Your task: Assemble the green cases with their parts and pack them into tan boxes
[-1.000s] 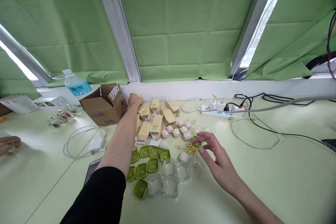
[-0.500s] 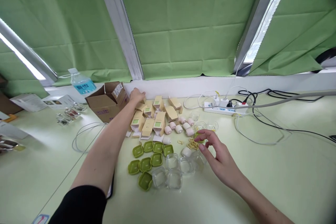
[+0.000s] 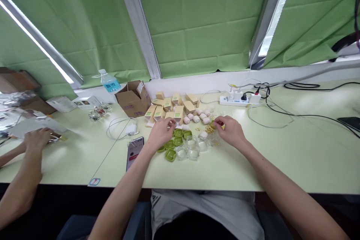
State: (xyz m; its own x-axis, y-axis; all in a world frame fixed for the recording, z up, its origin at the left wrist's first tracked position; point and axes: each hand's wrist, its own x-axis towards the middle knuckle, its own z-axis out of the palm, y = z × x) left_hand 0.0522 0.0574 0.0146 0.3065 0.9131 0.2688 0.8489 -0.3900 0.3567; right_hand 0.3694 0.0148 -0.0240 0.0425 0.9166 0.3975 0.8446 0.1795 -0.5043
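My left hand (image 3: 162, 134) is over the left part of a group of small olive-green square cups (image 3: 170, 155), its fingers curled together. Whether anything is between those fingertips is hidden. With closed fingertips, my right hand (image 3: 231, 131) grips a small green cup (image 3: 213, 124) beside the yellow rings (image 3: 209, 129). Clear plastic cups (image 3: 194, 153) stand to the right of the green ones. Behind them lie several pale pink rounded pieces (image 3: 196, 119) and small tan cardboard boxes (image 3: 179, 113), some with flaps open.
An open brown carton (image 3: 133, 103) stands at the back left, near a bottle with a blue label (image 3: 110, 82). A phone (image 3: 135, 152) lies left of my forearm. The power strip (image 3: 236, 99) and cables are at the back right. Another person's hand (image 3: 36, 138) is at far left.
My left hand has come back from the cardboard boxes to the green cups. My right hand has closed its fingers on a green cup. The view has pulled back, showing my lap and another person's arms.
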